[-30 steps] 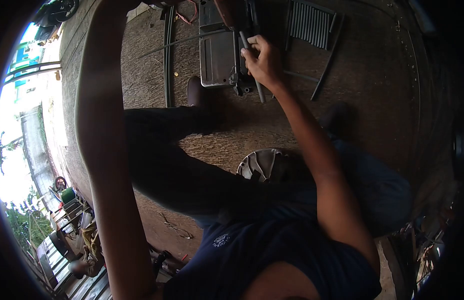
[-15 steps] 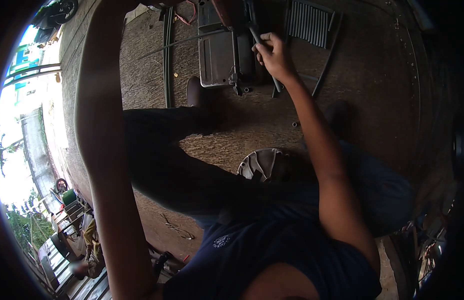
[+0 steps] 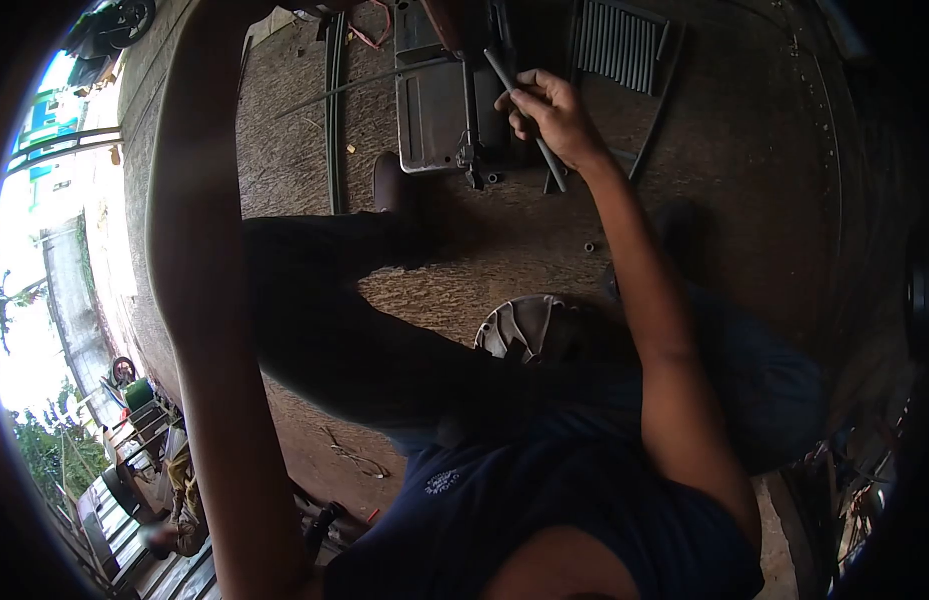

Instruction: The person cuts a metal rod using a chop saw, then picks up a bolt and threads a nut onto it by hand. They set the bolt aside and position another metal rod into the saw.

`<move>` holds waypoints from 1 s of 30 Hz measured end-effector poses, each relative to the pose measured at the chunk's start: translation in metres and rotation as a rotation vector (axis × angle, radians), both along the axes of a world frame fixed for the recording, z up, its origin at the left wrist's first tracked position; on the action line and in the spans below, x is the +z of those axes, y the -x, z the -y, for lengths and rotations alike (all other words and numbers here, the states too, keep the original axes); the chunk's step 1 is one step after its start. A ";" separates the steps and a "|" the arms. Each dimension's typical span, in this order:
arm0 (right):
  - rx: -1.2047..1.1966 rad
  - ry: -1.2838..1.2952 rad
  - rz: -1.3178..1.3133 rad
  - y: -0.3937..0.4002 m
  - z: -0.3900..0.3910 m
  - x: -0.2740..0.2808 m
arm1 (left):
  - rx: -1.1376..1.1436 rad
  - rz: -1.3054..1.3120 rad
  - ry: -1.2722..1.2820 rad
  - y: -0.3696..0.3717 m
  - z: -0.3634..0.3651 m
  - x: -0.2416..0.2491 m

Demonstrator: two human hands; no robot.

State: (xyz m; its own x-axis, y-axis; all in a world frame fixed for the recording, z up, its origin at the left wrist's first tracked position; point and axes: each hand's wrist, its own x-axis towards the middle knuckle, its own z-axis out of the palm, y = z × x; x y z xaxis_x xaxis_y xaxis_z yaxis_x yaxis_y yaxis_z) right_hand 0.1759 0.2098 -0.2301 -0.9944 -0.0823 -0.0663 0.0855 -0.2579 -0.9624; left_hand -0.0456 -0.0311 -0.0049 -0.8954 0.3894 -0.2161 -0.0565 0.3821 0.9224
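My right hand [image 3: 553, 115] is closed around a short grey metal rod [image 3: 552, 165], held at a slant with both ends sticking out past the fingers. Just left of it stands a metal machine with a flat grey base [image 3: 425, 125], a clamp screw [image 3: 470, 155] and a reddish-brown part [image 3: 443, 22]. My left arm [image 3: 210, 250] reaches up along the left side; its hand is cut off at the top edge, so its fingers and anything in them are hidden. Right of my right hand lies a row of similar grey rods [image 3: 617, 48] side by side.
Long metal bars [image 3: 337, 120] lie left of the machine. A ribbed round metal casting [image 3: 525, 325] sits near my legs. Small ring-like pieces [image 3: 590, 247] lie on the brown floor [image 3: 435, 295]. Another person [image 3: 180, 500] is at far lower left.
My right hand has drawn the rod slightly down and away from the machine, so the rod's upper end now shows. My left arm has barely moved.
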 end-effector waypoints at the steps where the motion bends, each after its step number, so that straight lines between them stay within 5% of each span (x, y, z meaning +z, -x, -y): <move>1: 0.010 0.034 0.014 -0.001 -0.002 0.003 | -0.001 0.001 -0.001 -0.005 -0.004 -0.001; 4: 0.007 0.016 0.003 0.001 -0.003 0.004 | -0.205 -0.854 0.241 -0.046 -0.039 -0.006; 5: 0.000 -0.009 0.006 0.002 -0.003 0.005 | -0.251 -0.928 0.275 -0.057 -0.044 -0.009; 12: -0.118 -0.213 -0.037 0.006 0.008 -0.002 | -0.364 -0.820 0.326 -0.074 -0.053 -0.012; 15: -0.222 -0.413 -0.060 0.010 0.015 -0.007 | -0.364 -0.778 0.326 -0.071 -0.051 -0.010; 17: -0.304 -0.783 -0.312 0.010 0.019 -0.004 | -0.362 -0.759 0.326 -0.069 -0.050 -0.010; 21: -0.366 -0.959 -0.377 0.008 0.029 0.001 | -0.361 -0.726 0.323 -0.065 -0.048 -0.007; 30: -0.312 -0.869 -0.324 0.002 0.033 0.002 | -0.351 -0.690 0.312 -0.063 -0.046 -0.005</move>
State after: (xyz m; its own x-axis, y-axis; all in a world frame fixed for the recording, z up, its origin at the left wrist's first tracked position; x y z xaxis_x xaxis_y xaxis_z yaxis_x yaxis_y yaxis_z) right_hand 0.1739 0.1766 -0.2278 -0.9440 0.1358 0.3006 -0.1681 0.5861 -0.7926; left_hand 0.0179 0.0145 -0.0104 -0.7043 0.6834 0.1922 0.6522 0.5159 0.5554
